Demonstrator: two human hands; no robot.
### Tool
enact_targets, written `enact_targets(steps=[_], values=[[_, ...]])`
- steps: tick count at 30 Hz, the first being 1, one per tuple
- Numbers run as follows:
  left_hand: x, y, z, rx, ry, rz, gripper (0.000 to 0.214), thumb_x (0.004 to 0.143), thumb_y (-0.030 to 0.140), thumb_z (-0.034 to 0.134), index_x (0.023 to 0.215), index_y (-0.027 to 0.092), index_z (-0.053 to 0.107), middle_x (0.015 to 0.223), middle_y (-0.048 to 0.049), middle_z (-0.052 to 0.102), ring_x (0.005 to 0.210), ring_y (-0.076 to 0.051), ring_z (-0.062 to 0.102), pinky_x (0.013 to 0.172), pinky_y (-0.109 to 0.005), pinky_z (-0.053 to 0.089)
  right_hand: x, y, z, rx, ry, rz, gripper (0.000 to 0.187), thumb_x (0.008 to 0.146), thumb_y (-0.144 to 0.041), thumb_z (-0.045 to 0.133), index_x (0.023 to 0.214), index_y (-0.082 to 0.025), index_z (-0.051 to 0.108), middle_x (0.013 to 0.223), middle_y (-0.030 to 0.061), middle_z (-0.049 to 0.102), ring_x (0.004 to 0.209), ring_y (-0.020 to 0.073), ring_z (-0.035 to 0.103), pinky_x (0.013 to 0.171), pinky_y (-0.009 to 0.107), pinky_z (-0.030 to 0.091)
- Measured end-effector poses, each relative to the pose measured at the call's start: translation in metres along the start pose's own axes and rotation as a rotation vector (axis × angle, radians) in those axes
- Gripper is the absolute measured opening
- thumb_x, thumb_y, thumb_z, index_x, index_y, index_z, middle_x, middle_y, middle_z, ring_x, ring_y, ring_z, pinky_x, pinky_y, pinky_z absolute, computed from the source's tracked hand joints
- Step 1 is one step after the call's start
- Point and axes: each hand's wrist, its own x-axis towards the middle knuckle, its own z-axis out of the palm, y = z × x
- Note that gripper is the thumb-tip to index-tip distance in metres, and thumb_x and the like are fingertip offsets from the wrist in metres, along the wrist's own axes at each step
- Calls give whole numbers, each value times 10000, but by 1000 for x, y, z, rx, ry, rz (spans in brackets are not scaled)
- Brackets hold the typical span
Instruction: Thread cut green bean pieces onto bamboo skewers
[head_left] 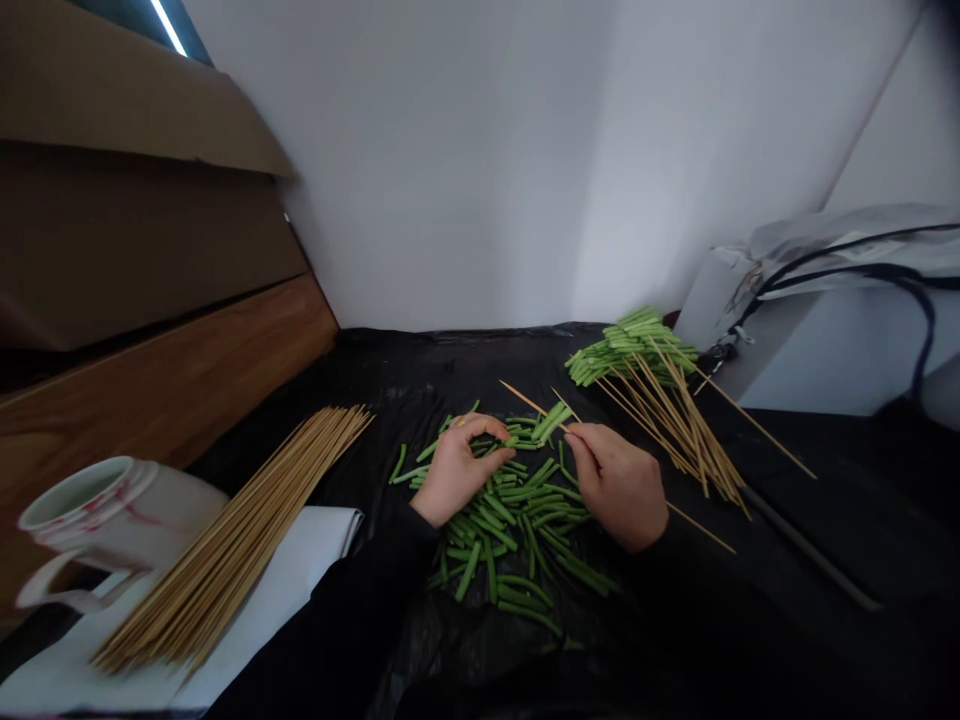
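Cut green stems that look like garlic scapes [502,515] lie loose in a pile between and below my hands. My left hand [463,470] curves over the pile's left side, thumb and forefinger closed at the end of a green piece. My right hand [619,485] is closed around a thin bamboo skewer [697,527], whose back end sticks out behind the fist. Several short green pieces [551,424] sit side by side at the front of that fist, on the skewer. A second skewer tip [523,397] shows beyond them; I cannot tell whether it is in my grip.
Filled skewers [637,345] are stacked at the back right, sticks toward me. A thick bundle of bare skewers [247,530] rests on white paper [330,530] at left, beside a tipped mug [142,510]. Black plastic [397,370] covers the table. Cables [847,270] and a cardboard box [142,230] flank it.
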Motion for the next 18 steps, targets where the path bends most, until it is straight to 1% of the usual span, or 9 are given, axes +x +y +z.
enact_targets(steps=[2, 4, 6, 8, 10, 12, 18], values=[[1, 3, -5, -200, 45, -127, 122, 689, 217, 740, 788, 164, 692, 867, -52, 677, 848, -181, 608, 837, -320, 443, 0, 0, 0, 11, 22, -24, 210, 930, -201, 443, 1002, -148, 632, 928, 59, 692, 867, 156, 642, 800, 245, 454], [3, 6, -12, -465, 72, -293, 177, 715, 233, 732, 870, 152, 706, 880, -53, 686, 825, -154, 619, 804, -285, 467, -1, 0, -1, 8, 22, -62, 231, 928, -189, 443, 1070, -147, 621, 939, 60, 688, 861, 154, 639, 792, 245, 455], [4, 8, -20, -712, 66, -434, 245, 743, 224, 717, 975, 148, 705, 904, -56, 688, 832, -133, 624, 790, -253, 483, -3, -1, -1, -11, -7, -106, 265, 923, -168, 442, 1130, -155, 608, 920, 54, 682, 842, 152, 633, 778, 246, 451], [5, 8, -27, -895, 44, -524, 267, 773, 187, 690, 1037, 144, 694, 893, -56, 684, 816, -112, 626, 762, -221, 497, -4, -2, -1, -39, -42, -141, 296, 914, -141, 436, 1155, -168, 605, 879, 46, 673, 807, 151, 624, 757, 250, 444], [6, 7, -30, -1004, 30, -561, 247, 802, 147, 653, 1046, 136, 690, 869, -55, 677, 784, -95, 623, 726, -197, 506, -6, -2, -1, -64, -63, -159, 315, 903, -121, 436, 1159, -175, 610, 841, 40, 664, 773, 150, 612, 736, 253, 434], [7, 6, -31, -1068, 19, -583, 231, 831, 124, 613, 1050, 126, 685, 842, -53, 670, 753, -86, 621, 699, -186, 512, -7, -2, -1, -73, -77, -165, 324, 895, -112, 441, 1161, -177, 613, 825, 36, 656, 759, 147, 604, 726, 252, 427], [7, 7, -27, -1114, 13, -600, 222, 860, 102, 560, 1048, 108, 678, 812, -56, 664, 725, -85, 618, 678, -188, 523, -9, -1, 0, -82, -106, -170, 327, 893, -112, 438, 1160, -179, 615, 821, 33, 646, 774, 138, 602, 723, 239, 417]])
